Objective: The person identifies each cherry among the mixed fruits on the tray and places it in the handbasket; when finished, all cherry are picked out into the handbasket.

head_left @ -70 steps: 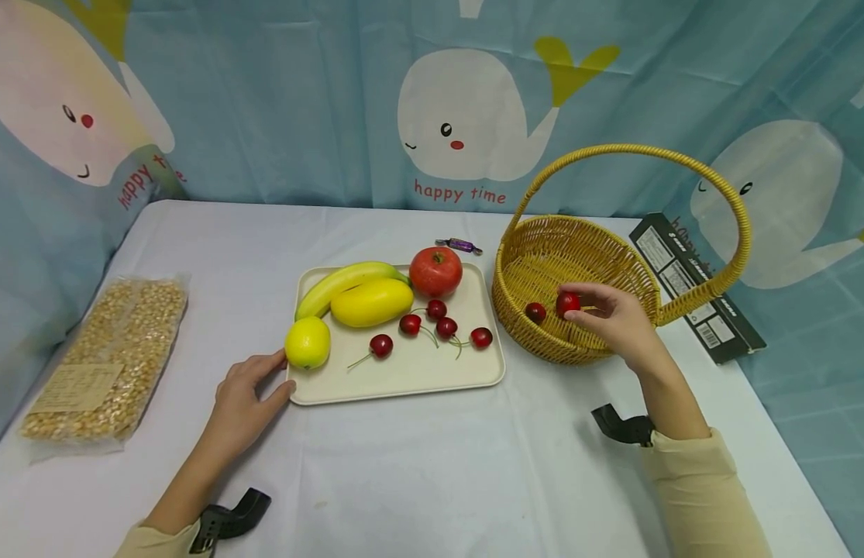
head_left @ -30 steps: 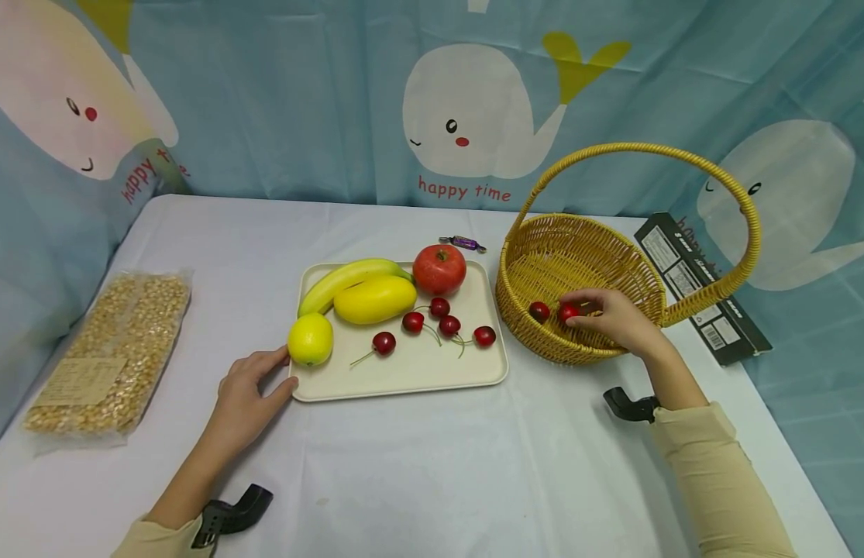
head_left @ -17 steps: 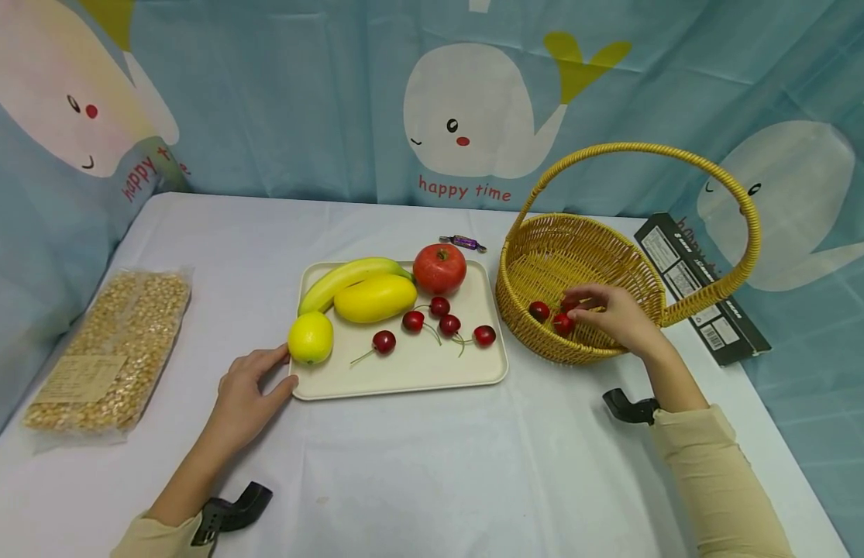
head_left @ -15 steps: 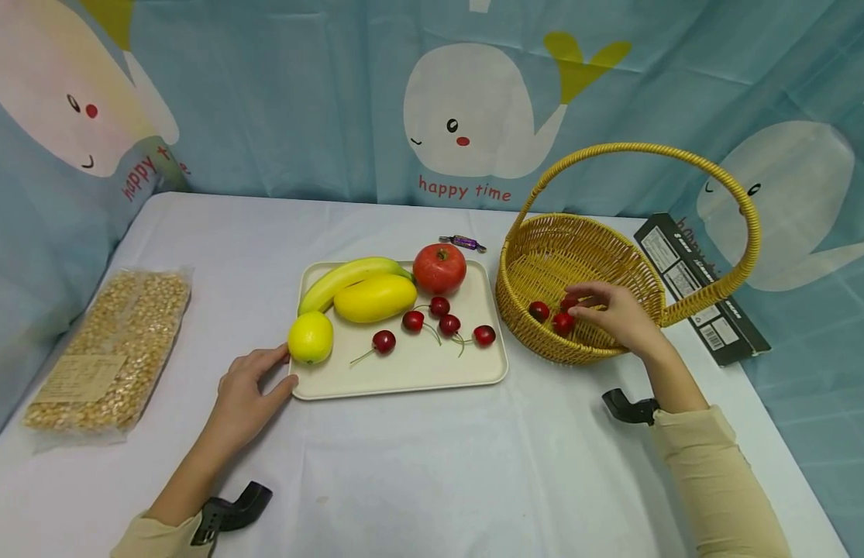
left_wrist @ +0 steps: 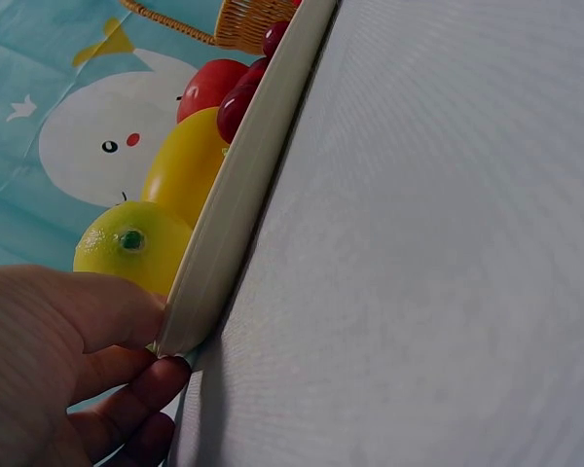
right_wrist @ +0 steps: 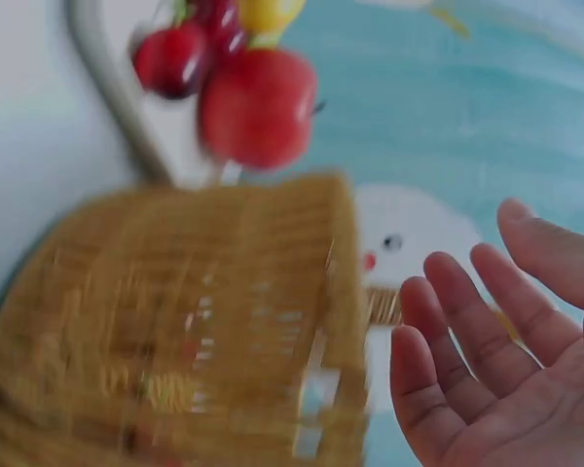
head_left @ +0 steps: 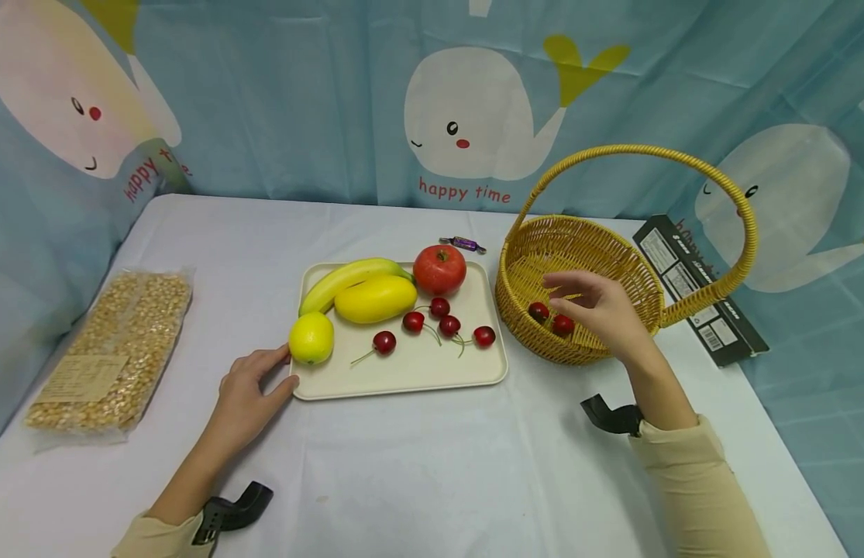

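My left hand (head_left: 246, 403) rests at the left edge of the cream tray (head_left: 404, 380), thumb and fingertips touching its rim with relaxed fingers. On the tray lie a lemon (head_left: 311, 338), a banana (head_left: 351, 277), a yellow mango-like fruit (head_left: 376, 299), a round red fruit (head_left: 439, 269) and several stemmed cherries (head_left: 384, 342). My right hand (head_left: 602, 310) hovers over the wicker basket (head_left: 564, 240), fingers extended and holding nothing; its bare palm shows in the right wrist view. Two dark red cherries (head_left: 562, 325) are visible inside the basket; the hand hides part of its floor.
A bag of corn kernels (head_left: 114, 349) lies at the left. Behind the tray is a purple wrapped candy (head_left: 462, 244). A black box (head_left: 700, 291) sits right of the basket, whose tall handle (head_left: 641, 149) arches above. A whale-print curtain (head_left: 299, 101) hangs behind.
The right hand lowered a cherry into the basket and let it go, then lifted slightly and shifted left. The left hand stays at the tray's edge.
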A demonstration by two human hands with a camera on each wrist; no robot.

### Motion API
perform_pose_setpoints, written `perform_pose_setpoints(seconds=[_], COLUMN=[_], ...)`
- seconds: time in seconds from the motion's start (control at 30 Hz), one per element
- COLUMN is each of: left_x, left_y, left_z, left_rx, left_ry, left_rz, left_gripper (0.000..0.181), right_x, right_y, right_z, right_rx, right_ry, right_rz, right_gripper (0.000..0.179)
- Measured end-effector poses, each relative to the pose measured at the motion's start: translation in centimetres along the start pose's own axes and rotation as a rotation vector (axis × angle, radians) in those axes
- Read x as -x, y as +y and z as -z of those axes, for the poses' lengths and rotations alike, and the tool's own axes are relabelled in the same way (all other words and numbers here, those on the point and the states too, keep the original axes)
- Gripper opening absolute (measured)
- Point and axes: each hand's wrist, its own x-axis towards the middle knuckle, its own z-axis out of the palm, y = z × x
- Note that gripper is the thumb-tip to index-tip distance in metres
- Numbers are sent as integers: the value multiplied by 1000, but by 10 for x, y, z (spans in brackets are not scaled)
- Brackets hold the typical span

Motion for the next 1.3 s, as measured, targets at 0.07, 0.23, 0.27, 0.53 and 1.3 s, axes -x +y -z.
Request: perform_pose_setpoints(seconds=[0.07,0.23,0.27,0.53,1.3], left_x=[0,0,0,0,-1], left_y=[0,-1,-1,-1,-1], left_z=[0,-1,-1,-2,-1], left_rx=[-2,-4,-4,-6,-14], left_ry=[-2,-4,-4,-5,-1], left_rz=[2,10,11,15,7], left_gripper=[50,50,50,51,51], right_x=[1,5,5,12,5], right_y=[-5,-13,-14,-23,14], right_z=[-8,-30,-35,-64,-104], right_rx=[-34,-79,-80,-63,236], right_ry=[-7,-4,-3,-30,-37], right_rz=[25,69,78,38,55], right_gripper=[32,30,30,31,33])
